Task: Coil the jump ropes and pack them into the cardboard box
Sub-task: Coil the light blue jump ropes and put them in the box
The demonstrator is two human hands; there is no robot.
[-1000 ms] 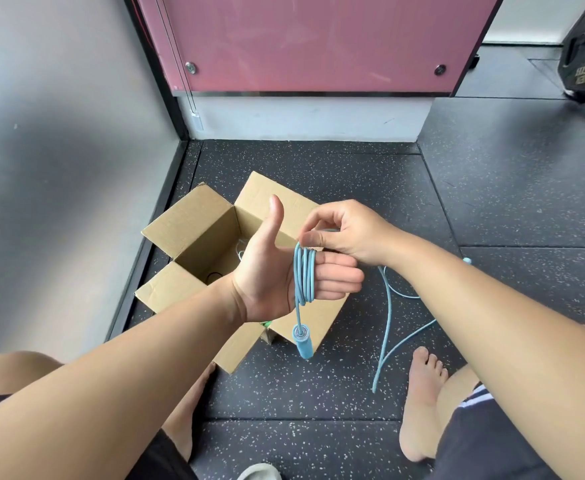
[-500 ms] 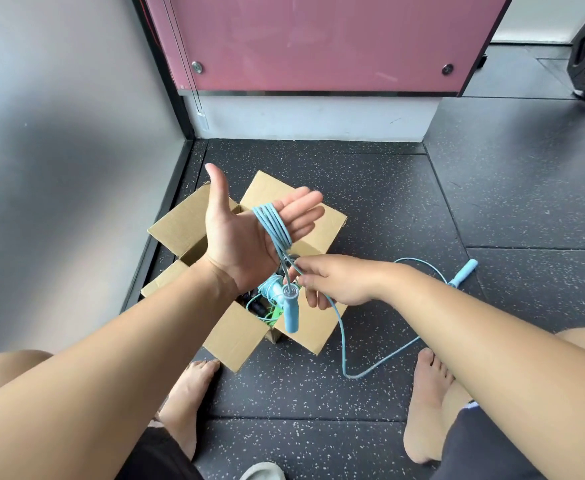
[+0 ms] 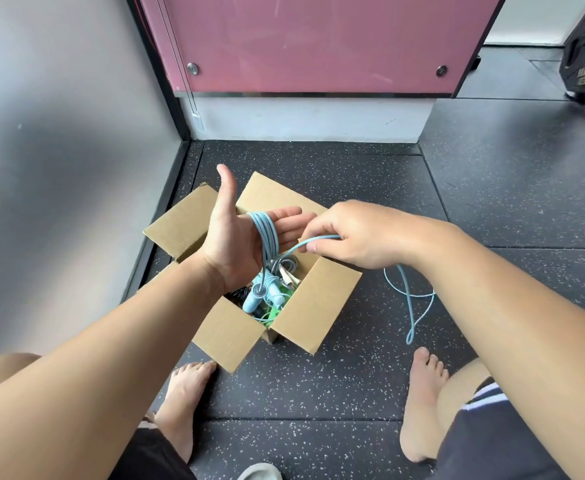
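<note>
**ropehead:** Where's the blue jump rope (image 3: pixel 266 237) at?

**boxlurker:** It's wound in several loops round the person's left hand (image 3: pixel 235 244), which is held flat with fingers straight and thumb up, above the cardboard box (image 3: pixel 318 306). The right hand (image 3: pixel 356 233) pinches the free strand just right of the coil. The loose tail (image 3: pixel 410 306) drops to the floor (image 3: pixel 491 202) on the right. A blue handle (image 3: pixel 253 299) hangs under the palm, over the box's opening.

**ropehead:** How's it gonna handle?

**boxlurker:** Looks like thin, light, bendy cord, probably slick plastic, so the loops likely spring apart if tension drops. Best hold is probably a pinch across all the loops at once, not the handle.

**ropehead:** Anything in the way?

**boxlurker:** The box already holds other ropes, a green one (image 3: pixel 273 311) and a greyish one (image 3: pixel 285 268), so the dangling handle could snag. The flaps (image 3: pixel 176 226) stand open. A bare right foot (image 3: pixel 422 393) sits near the tail. The left foot (image 3: pixel 183 393) is just beside the near flap, maybe touching, can't tell. There's a grey wall (image 3: pixel 59 168) on the left and a pink panel (image 3: pixel 318 39) at the far side.
</note>
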